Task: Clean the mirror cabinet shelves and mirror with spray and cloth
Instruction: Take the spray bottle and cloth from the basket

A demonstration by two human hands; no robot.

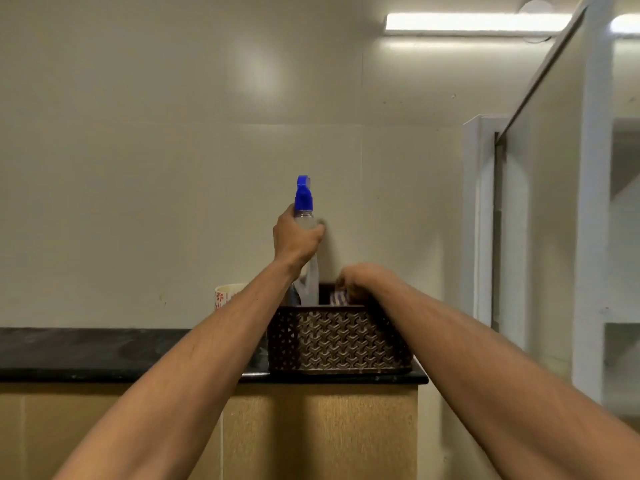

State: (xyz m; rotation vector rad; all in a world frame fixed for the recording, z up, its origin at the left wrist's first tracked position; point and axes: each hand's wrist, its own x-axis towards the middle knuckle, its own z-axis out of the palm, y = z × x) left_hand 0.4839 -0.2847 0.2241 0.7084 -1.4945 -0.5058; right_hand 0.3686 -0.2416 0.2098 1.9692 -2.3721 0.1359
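A clear spray bottle with a blue nozzle stands upright in a brown woven basket on a dark ledge. My left hand grips the bottle around its neck, just below the nozzle. My right hand reaches into the basket from the right, its fingers closed on a blue-and-white striped cloth that shows just above the rim. The mirror cabinet with its white frame hangs on the wall to the right, its door swung open toward me.
The dark stone ledge runs left from the basket, over tan tiles. A white cup with red flowers stands behind my left forearm. A bright tube light is mounted high on the wall.
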